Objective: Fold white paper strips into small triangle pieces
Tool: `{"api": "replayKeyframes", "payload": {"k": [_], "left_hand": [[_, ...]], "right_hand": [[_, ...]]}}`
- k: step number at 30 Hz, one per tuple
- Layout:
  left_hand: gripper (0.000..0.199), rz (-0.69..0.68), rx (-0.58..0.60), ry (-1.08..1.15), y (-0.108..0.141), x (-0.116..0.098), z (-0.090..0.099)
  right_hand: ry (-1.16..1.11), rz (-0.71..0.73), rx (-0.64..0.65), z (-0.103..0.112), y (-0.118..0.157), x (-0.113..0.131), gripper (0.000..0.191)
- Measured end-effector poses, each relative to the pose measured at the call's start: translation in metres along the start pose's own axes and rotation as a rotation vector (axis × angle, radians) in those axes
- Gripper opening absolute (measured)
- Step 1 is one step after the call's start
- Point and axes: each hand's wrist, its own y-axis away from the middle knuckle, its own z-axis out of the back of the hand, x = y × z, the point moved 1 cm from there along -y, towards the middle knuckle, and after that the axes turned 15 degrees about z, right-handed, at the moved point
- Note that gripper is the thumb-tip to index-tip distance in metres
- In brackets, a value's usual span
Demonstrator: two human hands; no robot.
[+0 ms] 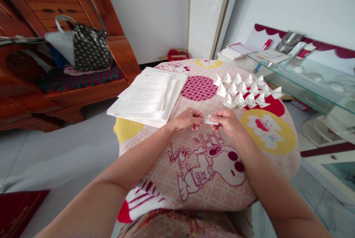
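Observation:
Between my two hands, over the middle of the cloth-covered table, is a small folded white paper. My left hand pinches its left end with closed fingers. The fingers of my right hand are closed on its right side, thumb on top. Several folded paper boats stand in rows at the table's back right, beyond my right hand. A stack of white paper sheets lies at the back left, its top sheet bearing print.
At the right is a glass shelf with cups and boxes, beside a pile of papers. A wooden bench holding a dotted bag stands at the left. Behind the table is a white cabinet.

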Motion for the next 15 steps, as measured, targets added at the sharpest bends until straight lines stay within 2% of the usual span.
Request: {"api": "replayKeyframes", "payload": {"k": [2,4,7,10,15], "left_hand": [[0.019,0.016,0.047,-0.014,-0.002,0.002,0.000],[0.026,0.007,0.037,-0.050,-0.004,0.004,0.000],[0.034,-0.055,0.018,-0.079,-0.005,0.005,0.000],[0.039,-0.121,0.065,-0.043,-0.004,0.004,0.001],[0.040,-0.041,0.056,-0.032,-0.002,0.003,0.003]], "right_hand": [[0.025,0.008,0.025,-0.002,0.000,0.001,0.025],[0.035,0.007,0.028,-0.004,0.000,0.000,0.026],[-0.008,-0.001,0.000,-0.006,0.000,0.001,0.027],[-0.098,0.009,-0.014,-0.009,0.001,0.003,0.028],[-0.022,0.034,-0.021,-0.012,0.003,0.004,0.031]]}}
